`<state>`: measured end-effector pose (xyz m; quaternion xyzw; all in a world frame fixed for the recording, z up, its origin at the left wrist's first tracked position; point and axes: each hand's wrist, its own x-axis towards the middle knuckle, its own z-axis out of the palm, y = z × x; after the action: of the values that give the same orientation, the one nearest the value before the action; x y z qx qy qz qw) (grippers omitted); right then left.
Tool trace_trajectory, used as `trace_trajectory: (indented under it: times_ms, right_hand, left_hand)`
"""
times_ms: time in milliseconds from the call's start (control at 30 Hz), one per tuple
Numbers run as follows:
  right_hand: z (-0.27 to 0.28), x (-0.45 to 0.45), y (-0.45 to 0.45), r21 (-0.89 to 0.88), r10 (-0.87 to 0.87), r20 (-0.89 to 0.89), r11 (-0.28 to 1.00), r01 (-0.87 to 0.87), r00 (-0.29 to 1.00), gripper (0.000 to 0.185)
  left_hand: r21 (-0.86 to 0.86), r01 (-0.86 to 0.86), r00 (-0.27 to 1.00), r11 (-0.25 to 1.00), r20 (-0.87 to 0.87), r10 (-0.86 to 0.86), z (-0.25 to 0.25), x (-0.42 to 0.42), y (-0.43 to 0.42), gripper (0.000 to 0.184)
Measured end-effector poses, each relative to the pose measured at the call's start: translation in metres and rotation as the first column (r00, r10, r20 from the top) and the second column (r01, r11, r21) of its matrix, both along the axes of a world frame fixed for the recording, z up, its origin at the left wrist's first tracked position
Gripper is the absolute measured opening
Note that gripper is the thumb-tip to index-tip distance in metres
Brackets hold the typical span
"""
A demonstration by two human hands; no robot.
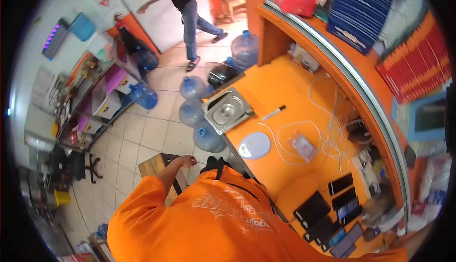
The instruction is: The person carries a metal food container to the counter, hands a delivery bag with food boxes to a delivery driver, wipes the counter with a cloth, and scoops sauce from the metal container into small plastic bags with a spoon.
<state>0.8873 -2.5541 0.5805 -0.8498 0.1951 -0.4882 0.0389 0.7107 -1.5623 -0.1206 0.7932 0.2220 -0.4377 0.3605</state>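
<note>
Phones [341, 183] lie clustered, some overlapping and partly covered, on the right part of the table [285, 81], most screens dark. The right arm stretches out sideways near them, its orange sleeve [375, 256] cut by the bottom edge; the right hand is lost toward the dim, blurred rim, so its grip cannot be told. The left arm bends, with the left hand [187, 161] near a wooden stool [154, 164], its fingers too small to tell whether spread or curled.
</note>
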Motion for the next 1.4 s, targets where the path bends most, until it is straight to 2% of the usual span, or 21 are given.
trace_trajectory:
  times_ms: [33, 133, 233, 300, 400, 467, 633, 733, 867, 900, 967, 1033, 1067, 1100, 1133, 1200, 1233, 1267, 1300, 1333, 1400]
  right_hand:
    - [-0.005, -0.002, 0.027, 0.03, 0.013, 0.084, 0.999, -0.015, 0.996, 0.028]
    - [-0.026, 0.004, 0.042, -0.001, 0.034, 0.085, 0.999, -0.034, 0.996, 0.027]
    - [-0.042, 0.015, 0.041, -0.018, 0.041, 0.082, 0.999, -0.04, 0.996, 0.028]
    - [-0.053, 0.026, 0.04, -0.021, 0.063, 0.089, 0.998, -0.061, 0.994, 0.028]
    - [-0.068, 0.041, 0.043, -0.021, 0.084, 0.098, 0.996, -0.082, 0.992, 0.029]
    - [-0.073, 0.049, 0.045, -0.023, 0.098, 0.101, 0.995, -0.096, 0.99, 0.029]
    - [-0.087, 0.067, 0.053, -0.024, 0.136, 0.106, 0.991, -0.134, 0.985, 0.032]
    - [-0.103, 0.074, 0.058, -0.017, 0.15, 0.127, 0.989, -0.149, 0.981, 0.034]
    - [-0.11, 0.08, 0.078, -0.042, 0.203, 0.217, 0.979, -0.199, 0.955, 0.036]
    - [-0.112, 0.08, 0.087, -0.053, 0.219, 0.245, 0.976, -0.213, 0.944, 0.037]
    - [-0.124, 0.08, 0.115, -0.083, 0.271, 0.347, 0.962, -0.258, 0.898, 0.039]
    - [-0.15, 0.078, 0.165, -0.115, 0.357, 0.473, 0.931, -0.345, 0.805, 0.04]
    - [-0.164, 0.08, 0.202, -0.136, 0.432, 0.503, 0.895, -0.425, 0.748, 0.041]
    - [-0.189, 0.079, 0.246, -0.133, 0.539, 0.507, 0.82, -0.557, 0.673, 0.042]
    - [-0.21, 0.081, 0.286, -0.101, 0.645, 0.493, 0.709, -0.698, 0.584, 0.043]
    - [-0.273, 0.07, 0.409, 0.189, 0.858, 0.47, 0.13, -0.973, 0.206, 0.029]
    - [-0.305, 0.065, 0.469, 0.354, 0.843, 0.531, -0.135, -0.925, 0.08, 0.025]
    - [-0.318, 0.047, 0.527, 0.33, 0.863, 0.462, 0.048, -0.943, 0.205, 0.014]
    - [-0.319, 0.035, 0.56, 0.396, 0.922, 0.38, -0.084, -0.914, 0.08, 0.013]
    - [-0.335, 0.024, 0.59, 0.512, 0.856, 0.512, -0.24, -0.825, 0.069, 0.017]
    - [-0.356, 0.018, 0.622, 0.58, 0.835, 0.546, -0.319, -0.75, 0.067, 0.016]
  left_hand:
    - [0.009, -0.034, 0.999, 0.999, 0.014, 0.033, 0.007, 0.003, -0.003, 0.029]
    - [0.07, 0.118, 0.993, 0.991, 0.019, -0.12, 0.026, 0.016, -0.016, 0.031]
    - [0.046, 0.083, 0.996, 0.995, 0.008, -0.083, 0.012, 0.016, -0.017, 0.03]
    - [0.085, 0.179, 0.984, 0.98, -0.01, -0.178, -0.002, 0.016, -0.017, 0.024]
    - [0.06, 0.174, 0.985, 0.983, -0.01, -0.174, 0.029, 0.023, -0.034, 0.02]
    - [0.029, 0.074, 0.996, 0.997, 0.043, -0.075, 0.0, 0.015, -0.029, 0.019]
    - [0.036, 0.136, 0.991, 0.99, -0.005, -0.136, -0.007, 0.008, -0.033, 0.021]
    - [0.054, 0.111, 0.994, 0.992, -0.023, -0.11, 0.023, 0.011, -0.037, 0.024]
    - [0.018, 0.149, 0.989, 0.989, 0.003, -0.149, 0.004, 0.005, -0.033, 0.024]
    - [0.088, 0.173, 0.983, 0.981, -0.079, -0.167, -0.006, 0.007, -0.037, 0.024]
    - [0.115, 0.157, 0.988, 0.981, -0.007, -0.157, -0.014, 0.009, -0.037, 0.029]
    - [-0.102, 0.199, 0.922, 0.975, -0.318, -0.222, -0.022, 0.033, -0.031, 0.023]
    - [0.084, 0.293, 0.917, 0.952, -0.306, -0.255, 0.008, 0.049, -0.047, 0.026]
    - [-0.014, 0.291, 0.901, 0.957, -0.333, -0.279, 0.041, 0.063, -0.054, 0.028]
    - [-0.112, 0.28, 0.884, 0.953, -0.358, -0.302, 0.163, 0.085, -0.089, 0.03]
    - [-0.58, 0.235, 0.972, 0.78, 0.12, -0.203, 0.189, 0.106, -0.094, 0.034]
    - [-0.518, 0.3, 0.946, 0.801, 0.272, -0.179, 0.265, 0.12, -0.127, 0.043]
    - [-0.472, 0.371, 0.803, 0.8, 0.596, -0.022, 0.286, 0.122, -0.146, 0.055]
    - [-0.575, 0.368, 0.682, 0.731, 0.701, 0.208, 0.321, 0.122, -0.172, 0.059]
    - [-0.654, 0.389, 0.525, 0.649, 0.736, 0.427, 0.347, 0.124, -0.191, 0.063]
    - [-0.636, 0.365, 0.569, 0.68, 0.73, 0.377, 0.351, 0.128, -0.206, 0.061]
